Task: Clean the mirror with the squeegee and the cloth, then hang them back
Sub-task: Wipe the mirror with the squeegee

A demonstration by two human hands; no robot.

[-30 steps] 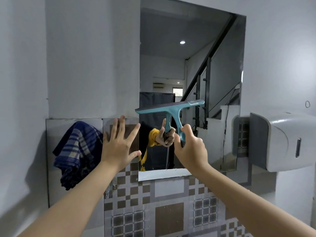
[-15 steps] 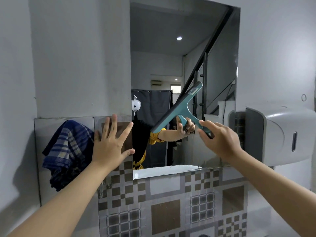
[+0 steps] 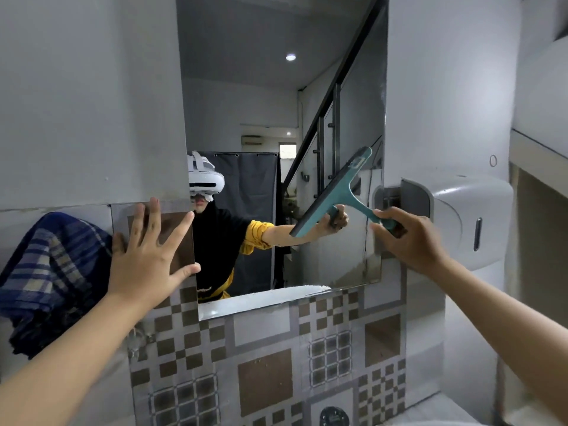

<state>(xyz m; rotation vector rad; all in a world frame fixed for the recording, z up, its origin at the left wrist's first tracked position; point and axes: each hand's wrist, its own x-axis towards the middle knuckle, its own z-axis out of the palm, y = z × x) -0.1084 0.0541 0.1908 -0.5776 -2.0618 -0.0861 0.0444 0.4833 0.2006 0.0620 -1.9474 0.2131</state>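
Note:
A tall mirror (image 3: 239, 96) hangs on the wall ahead. My right hand (image 3: 408, 238) grips the handle of a teal squeegee (image 3: 335, 192), whose blade lies tilted against the mirror's right part, its top end toward the right edge. My left hand (image 3: 147, 259) is flat on the tiled wall just left of the mirror's lower corner, fingers spread, holding nothing. A blue plaid cloth (image 3: 46, 278) hangs on the wall to the left of that hand.
A white wall dispenser (image 3: 467, 216) juts out right beside the mirror, close to my right hand. Patterned brown and grey tiles (image 3: 264, 364) cover the wall below. The mirror reflects a stair railing and a person in a headset.
The squeegee has swung from level to steeply tilted and moved right across the mirror with my right hand. My left hand has stayed on the wall. The view has shifted.

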